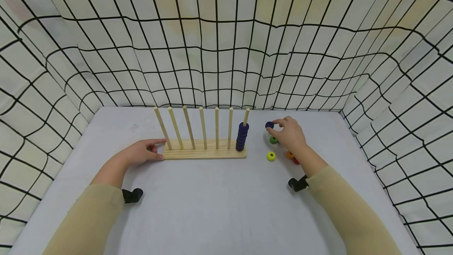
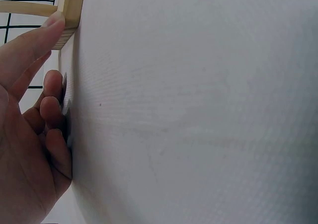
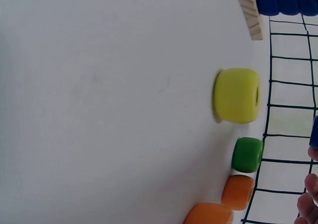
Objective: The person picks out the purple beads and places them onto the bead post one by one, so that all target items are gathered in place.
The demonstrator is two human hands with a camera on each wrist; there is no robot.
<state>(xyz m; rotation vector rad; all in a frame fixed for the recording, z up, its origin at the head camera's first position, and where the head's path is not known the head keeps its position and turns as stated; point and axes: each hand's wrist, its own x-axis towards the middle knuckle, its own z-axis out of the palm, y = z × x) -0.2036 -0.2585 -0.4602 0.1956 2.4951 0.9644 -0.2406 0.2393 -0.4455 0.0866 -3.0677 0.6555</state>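
Note:
A wooden peg rack (image 1: 205, 154) with several upright pegs stands on the white table. Dark blue beads (image 1: 241, 139) are stacked on its rightmost peg, whose tip shows above them. At the rack's left end, my left hand (image 1: 138, 152) grips the base between thumb and forefinger; the left wrist view shows the thumb (image 2: 52, 28) against the base's end. Right of the rack, my right hand (image 1: 291, 135) pinches a single dark blue bead (image 1: 269, 125) between thumb and fingertips, raised over the loose beads. Only the edge of that bead shows in the right wrist view.
Below the right hand lie a green bead (image 1: 273, 140), a yellow bead (image 1: 271, 156), an orange bead (image 1: 290, 155) and a red bead (image 1: 296, 161), the last partly hidden by the wrist. Black netting (image 1: 226, 50) over white sheeting encloses the table's back and sides.

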